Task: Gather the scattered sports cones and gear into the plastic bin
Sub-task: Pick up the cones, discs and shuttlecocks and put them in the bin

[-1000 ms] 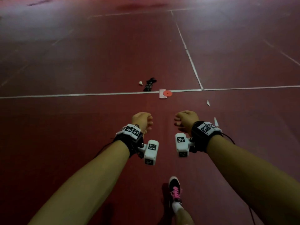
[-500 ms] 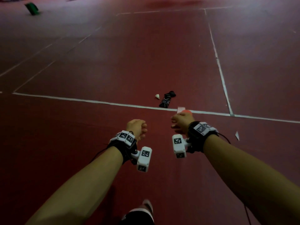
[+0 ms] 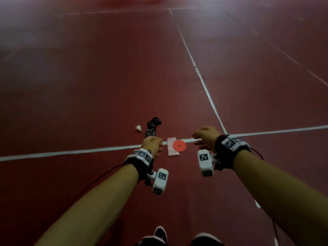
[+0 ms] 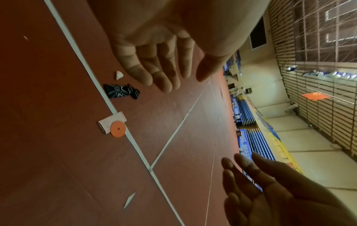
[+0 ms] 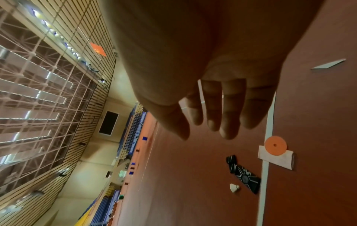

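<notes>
No legible writing anywhere. Dark red court floor (image 3: pixel 88 86) with white lines, slatted wall and blue seating beyond. Flat orange disc cone (image 3: pixel 179 145) overlaps a white folded cloth (image 3: pixel 171 148) on the line, black strap (image 3: pixel 151 127) and shuttlecock (image 3: pixel 138 128) just beyond; left hand (image 3: pixel 152 145) and right hand (image 3: pixel 205 136) hover empty, fingers loosely extended.

Right hand (image 5: pixel 208 85): fingers loosely extended, holding nothing. Red floor (image 5: pixel 193 175): orange disc (image 5: pixel 275 145) overlapping white cloth (image 5: pixel 276 159); black patterned pad (image 5: pixel 243 175) beside shuttlecock (image 5: pixel 234 188)
</notes>
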A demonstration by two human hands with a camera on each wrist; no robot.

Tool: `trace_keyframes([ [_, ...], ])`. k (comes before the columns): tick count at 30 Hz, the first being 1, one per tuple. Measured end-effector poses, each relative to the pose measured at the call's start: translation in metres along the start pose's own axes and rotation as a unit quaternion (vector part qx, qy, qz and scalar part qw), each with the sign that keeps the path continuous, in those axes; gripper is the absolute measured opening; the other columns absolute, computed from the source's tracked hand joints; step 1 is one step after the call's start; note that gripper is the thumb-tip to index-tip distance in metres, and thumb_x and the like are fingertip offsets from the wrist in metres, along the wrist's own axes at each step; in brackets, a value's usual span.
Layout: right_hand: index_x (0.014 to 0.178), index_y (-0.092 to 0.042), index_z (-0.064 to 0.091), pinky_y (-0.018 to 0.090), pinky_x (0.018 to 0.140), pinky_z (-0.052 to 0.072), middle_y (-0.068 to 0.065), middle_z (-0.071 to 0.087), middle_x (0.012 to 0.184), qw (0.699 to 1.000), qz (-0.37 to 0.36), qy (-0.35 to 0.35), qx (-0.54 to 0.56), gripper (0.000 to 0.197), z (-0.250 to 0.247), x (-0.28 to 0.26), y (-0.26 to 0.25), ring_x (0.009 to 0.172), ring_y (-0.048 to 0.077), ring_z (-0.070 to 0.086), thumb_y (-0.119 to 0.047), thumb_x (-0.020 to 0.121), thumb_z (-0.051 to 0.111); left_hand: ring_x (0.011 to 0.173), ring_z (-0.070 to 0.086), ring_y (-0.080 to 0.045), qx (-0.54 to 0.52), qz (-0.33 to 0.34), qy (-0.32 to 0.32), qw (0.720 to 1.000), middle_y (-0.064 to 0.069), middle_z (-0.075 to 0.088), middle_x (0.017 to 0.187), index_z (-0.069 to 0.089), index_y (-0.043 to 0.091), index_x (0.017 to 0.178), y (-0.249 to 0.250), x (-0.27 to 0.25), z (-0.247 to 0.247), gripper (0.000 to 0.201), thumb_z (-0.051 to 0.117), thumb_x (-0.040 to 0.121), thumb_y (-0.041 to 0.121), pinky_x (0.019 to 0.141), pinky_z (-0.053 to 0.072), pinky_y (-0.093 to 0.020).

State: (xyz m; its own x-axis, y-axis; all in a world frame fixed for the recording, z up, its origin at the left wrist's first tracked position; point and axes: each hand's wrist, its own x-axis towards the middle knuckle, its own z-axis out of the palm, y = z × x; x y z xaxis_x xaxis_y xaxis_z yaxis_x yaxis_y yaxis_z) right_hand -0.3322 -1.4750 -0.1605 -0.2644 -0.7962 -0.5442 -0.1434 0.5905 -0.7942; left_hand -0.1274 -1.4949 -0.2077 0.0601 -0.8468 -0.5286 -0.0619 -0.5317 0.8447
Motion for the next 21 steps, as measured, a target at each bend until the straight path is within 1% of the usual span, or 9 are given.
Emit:
trace_keyframes([
  [2, 0.093, -0.005, 0.062, 0.031, 0.057, 0.048, 0.008, 0.063, 0.084, 1.0, 0.008, 0.021, 0.005, 0.008, -0.012, 0.039, -0.014, 0.072, 0.026, 0.061, -0.011, 0.089, 0.066, 0.051, 0.049, -0.013, 0.023, 0.009, -0.014, 1.0, -0.002, 0.058, 0.071, 0.056, 0.014, 0.084, 0.015, 0.036, 0.022, 0.009, 0.055, 0.092, 0.009, 0.041, 0.032, -0.017],
  [5, 0.099, -0.005, 0.063, 0.032, 0.057, 0.051, 0.009, 0.065, 0.089, 0.999, 0.025, 0.03, 0.019, 0.014, -0.028, 0.107, -0.032, 0.075, 0.026, 0.063, -0.012, 0.088, 0.067, 0.057, 0.055, -0.015, 0.088, 0.038, -0.037, 0.995, -0.006, 0.062, 0.081, 0.059, 0.012, 0.085, 0.029, 0.094, 0.054, 0.006, 0.06, 0.089, 0.007, 0.038, 0.038, -0.018],
  [8, 0.094, -0.006, 0.062, 0.039, 0.069, 0.055, 0.01, 0.066, 0.088, 0.997, 0.055, 0.02, 0.045, 0.013, -0.036, 0.181, -0.044, 0.074, 0.027, 0.064, -0.012, 0.086, 0.07, 0.06, 0.057, -0.016, 0.118, 0.027, -0.036, 0.992, -0.009, 0.063, 0.088, 0.058, 0.013, 0.087, 0.037, 0.155, 0.079, 0.007, 0.062, 0.088, 0.007, 0.039, 0.038, -0.016],
  [9, 0.091, -0.007, 0.061, 0.041, 0.073, 0.055, 0.01, 0.066, 0.087, 0.997, 0.063, 0.015, 0.053, 0.012, -0.038, 0.211, -0.047, 0.071, 0.026, 0.063, -0.012, 0.085, 0.071, 0.06, 0.058, -0.016, 0.122, 0.02, -0.032, 0.992, -0.009, 0.064, 0.088, 0.058, 0.015, 0.087, 0.041, 0.178, 0.088, 0.007, 0.063, 0.088, 0.009, 0.042, 0.04, -0.019],
  [11, 0.085, -0.01, 0.06, 0.039, 0.069, 0.053, 0.01, 0.066, 0.085, 0.995, 0.08, 0.007, 0.053, 0.013, -0.043, 0.269, -0.058, 0.068, 0.023, 0.062, -0.012, 0.084, 0.072, 0.067, 0.06, -0.019, 0.149, 0.014, -0.027, 0.988, -0.008, 0.065, 0.087, 0.059, 0.018, 0.087, 0.05, 0.224, 0.104, 0.009, 0.067, 0.085, 0.016, 0.055, 0.045, -0.023],
  [13, 0.084, -0.01, 0.059, 0.038, 0.068, 0.054, 0.009, 0.066, 0.086, 0.995, 0.089, -0.011, 0.048, 0.013, -0.047, 0.314, -0.067, 0.073, 0.024, 0.063, -0.012, 0.085, 0.072, 0.076, 0.062, -0.021, 0.182, 0.001, -0.033, 0.983, -0.008, 0.066, 0.088, 0.059, 0.022, 0.089, 0.055, 0.261, 0.115, 0.013, 0.07, 0.082, 0.022, 0.067, 0.048, -0.028],
  [16, 0.092, -0.007, 0.061, 0.042, 0.077, 0.056, 0.009, 0.068, 0.091, 0.993, 0.107, -0.037, 0.036, 0.011, -0.053, 0.38, -0.082, 0.087, 0.028, 0.067, -0.01, 0.086, 0.07, 0.082, 0.063, -0.025, 0.173, -0.02, -0.008, 0.985, -0.01, 0.066, 0.089, 0.061, 0.017, 0.094, 0.069, 0.316, 0.135, 0.014, 0.07, 0.084, 0.021, 0.069, 0.046, -0.03],
  [19, 0.089, -0.007, 0.063, 0.035, 0.066, 0.054, 0.009, 0.067, 0.091, 0.989, 0.138, -0.04, 0.046, 0.005, -0.051, 0.442, -0.085, 0.082, 0.024, 0.067, -0.009, 0.087, 0.068, 0.078, 0.063, -0.022, 0.137, -0.004, 0.07, 0.988, -0.009, 0.067, 0.089, 0.062, 0.015, 0.095, 0.077, 0.364, 0.15, 0.012, 0.068, 0.085, 0.019, 0.067, 0.045, -0.028],
  [21, 0.083, -0.008, 0.063, 0.03, 0.057, 0.051, 0.008, 0.065, 0.085, 0.984, 0.166, -0.032, 0.059, 0.006, -0.043, 0.477, -0.078, 0.073, 0.021, 0.065, -0.008, 0.088, 0.066, 0.072, 0.062, -0.018, 0.105, -0.019, 0.083, 0.991, -0.009, 0.066, 0.088, 0.061, 0.013, 0.096, 0.079, 0.391, 0.158, 0.011, 0.066, 0.087, 0.014, 0.065, 0.045, -0.029],
])
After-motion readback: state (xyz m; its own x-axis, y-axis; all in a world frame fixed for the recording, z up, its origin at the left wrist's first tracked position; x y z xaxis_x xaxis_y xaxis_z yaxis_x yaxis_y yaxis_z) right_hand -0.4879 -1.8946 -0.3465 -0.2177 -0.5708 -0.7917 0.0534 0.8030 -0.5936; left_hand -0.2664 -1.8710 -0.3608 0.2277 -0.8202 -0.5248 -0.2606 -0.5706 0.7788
